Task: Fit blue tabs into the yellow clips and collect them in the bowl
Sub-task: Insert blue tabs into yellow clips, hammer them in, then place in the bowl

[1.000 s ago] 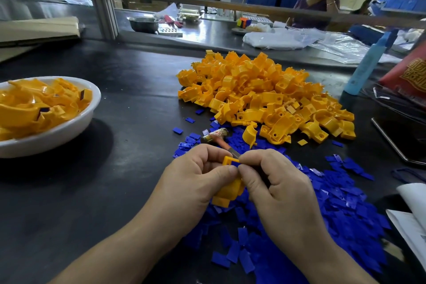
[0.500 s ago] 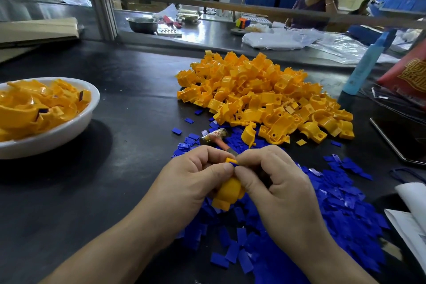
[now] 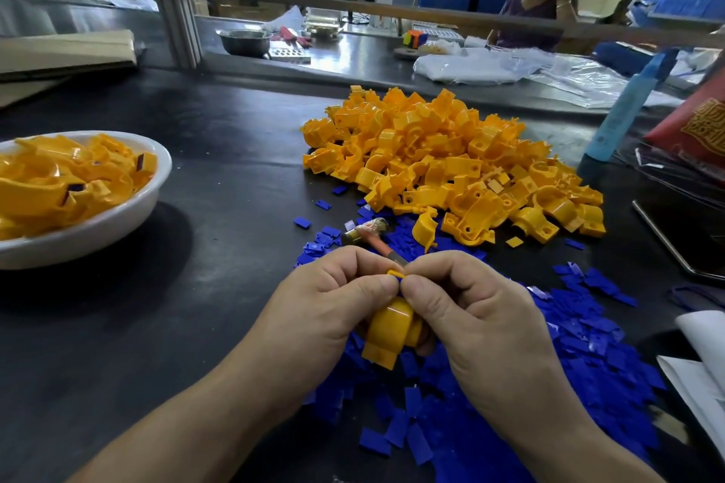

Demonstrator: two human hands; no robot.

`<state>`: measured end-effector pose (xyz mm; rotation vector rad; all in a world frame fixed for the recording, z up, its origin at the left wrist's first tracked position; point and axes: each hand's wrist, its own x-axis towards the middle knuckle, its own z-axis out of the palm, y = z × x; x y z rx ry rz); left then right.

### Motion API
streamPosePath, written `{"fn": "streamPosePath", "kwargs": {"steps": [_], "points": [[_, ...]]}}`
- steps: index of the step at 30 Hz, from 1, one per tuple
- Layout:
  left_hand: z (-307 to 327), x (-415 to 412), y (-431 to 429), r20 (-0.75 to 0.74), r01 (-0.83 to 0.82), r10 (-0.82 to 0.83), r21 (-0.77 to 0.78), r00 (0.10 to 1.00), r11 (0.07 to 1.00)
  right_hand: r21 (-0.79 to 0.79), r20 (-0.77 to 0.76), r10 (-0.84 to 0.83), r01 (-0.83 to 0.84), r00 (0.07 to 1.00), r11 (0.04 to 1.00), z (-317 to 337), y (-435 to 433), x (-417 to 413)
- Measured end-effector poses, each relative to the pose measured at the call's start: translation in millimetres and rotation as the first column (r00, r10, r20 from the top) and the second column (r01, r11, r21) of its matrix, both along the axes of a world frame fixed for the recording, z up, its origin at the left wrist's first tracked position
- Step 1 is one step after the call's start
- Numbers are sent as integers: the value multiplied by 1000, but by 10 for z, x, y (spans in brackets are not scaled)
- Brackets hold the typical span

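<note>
Above the scatter of blue tabs (image 3: 588, 345) on the near part of the dark table (image 3: 196, 325), the left hand (image 3: 325, 310) and right hand (image 3: 482, 318) meet. Their thumbs and curled forefingers pinch the top end of one yellow clip (image 3: 388, 329). The clip stands on end between the palms, its long axis running from the flat foot nearest the person up and away to the pinched end, arched back toward the camera (a sliver of blue tab (image 3: 399, 275) shows at that end). Just beyond lies a small hammer (image 3: 368, 233), then the heap of loose clips (image 3: 443, 153). Well off to the left, the white bowl (image 3: 117, 216) holds clips with dark tabs in them.
</note>
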<state>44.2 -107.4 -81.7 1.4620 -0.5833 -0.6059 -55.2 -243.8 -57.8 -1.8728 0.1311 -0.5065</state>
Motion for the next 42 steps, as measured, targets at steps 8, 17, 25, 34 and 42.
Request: {"fn": "streamPosePath", "kwargs": {"steps": [8,17,25,34,42], "points": [[34,12,6,61,-28,27,11,998,1000,-20,4,5,-5,1000,1000,-1,38,-7],[179,127,70,2,-198,198,21,980,980,-341,74,-119,137,990,930,-3,-43,14],[-41,748,404,323,-557,463,337,826,759,-893,-238,-464,-5,853,449,-126,-361,46],[70,797,549,653,-611,-18,718,757,333,-886,-250,-450,-15,857,464,-180,-351,86],[117,664,490,707,-658,-218,706,673,260,-641,-249,-312,85,917,763,30,-254,35]]}}
